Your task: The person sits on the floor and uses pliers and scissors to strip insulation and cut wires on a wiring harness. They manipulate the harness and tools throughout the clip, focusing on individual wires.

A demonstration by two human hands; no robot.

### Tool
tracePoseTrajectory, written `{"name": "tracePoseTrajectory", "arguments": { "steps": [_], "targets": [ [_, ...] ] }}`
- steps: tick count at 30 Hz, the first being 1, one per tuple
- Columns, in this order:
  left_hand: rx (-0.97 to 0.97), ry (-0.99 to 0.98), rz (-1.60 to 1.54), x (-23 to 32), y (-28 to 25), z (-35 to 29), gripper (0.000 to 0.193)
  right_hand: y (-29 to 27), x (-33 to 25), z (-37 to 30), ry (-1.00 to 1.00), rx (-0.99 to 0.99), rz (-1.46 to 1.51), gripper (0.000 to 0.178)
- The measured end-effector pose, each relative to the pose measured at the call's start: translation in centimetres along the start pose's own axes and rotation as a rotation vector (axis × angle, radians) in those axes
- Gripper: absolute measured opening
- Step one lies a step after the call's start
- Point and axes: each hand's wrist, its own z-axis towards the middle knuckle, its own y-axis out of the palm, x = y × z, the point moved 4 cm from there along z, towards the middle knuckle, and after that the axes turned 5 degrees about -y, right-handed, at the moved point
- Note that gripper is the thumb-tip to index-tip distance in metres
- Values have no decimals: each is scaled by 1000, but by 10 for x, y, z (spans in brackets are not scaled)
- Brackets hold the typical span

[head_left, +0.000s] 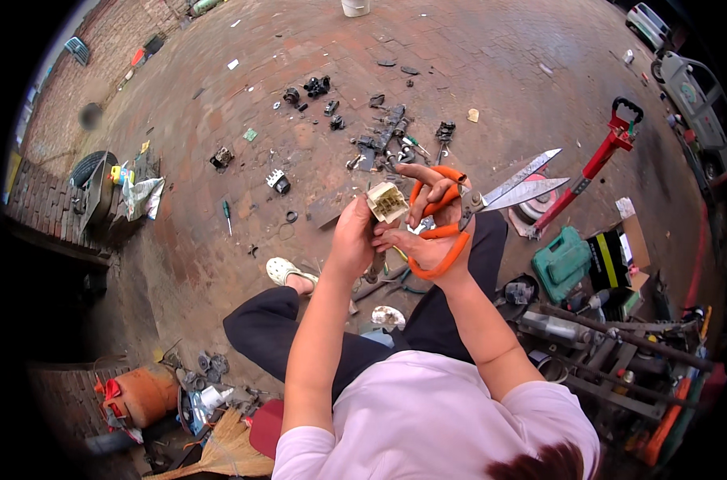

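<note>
A cream plastic wire connector (pixel 388 202) is gripped in my left hand (pixel 350 238), its open end with small slots facing up. My right hand (pixel 435 228) has its fingers through the orange handles of a pair of scissors (pixel 509 194). The blades point right and stand apart, away from the connector. My right fingertips reach close to the connector's side; whether they touch it I cannot tell. A few wires show just below my hands, above the dark ground between my knees.
Dark metal and plastic parts (pixel 391 128) lie scattered ahead, with a screwdriver (pixel 228 218) to the left. A red-handled tool (pixel 595 164) stands at right near a green case (pixel 562 262). A metal frame (pixel 611 364), an orange gas cylinder (pixel 143 396) and a straw broom (pixel 229 448) are close by.
</note>
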Motion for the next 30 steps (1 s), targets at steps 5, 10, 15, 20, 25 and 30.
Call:
{"name": "tracePoseTrajectory", "arguments": {
  "steps": [5, 10, 15, 20, 25, 30],
  "targets": [
    [-3, -1, 7, -15, -6, 0, 43, 8, 6, -2, -90, -60, -41, 56],
    [73, -186, -23, -36, -18, -7, 35, 8, 14, -10, 27, -43, -106, 52],
    [43, -202, 30, -49, -22, -13, 37, 5, 15, -12, 12, 40, -222, 50],
    [31, -73, 132, -41, -6, -18, 48, -5, 22, -8, 220, 107, -134, 41],
    [73, -13, 302, -45, -5, -26, 47, -13, 42, -2, 395, 219, -6, 39],
    [52, 64, 491, -48, 3, -35, 35, -11, 67, -3, 556, 302, 179, 32]
  ]
}}
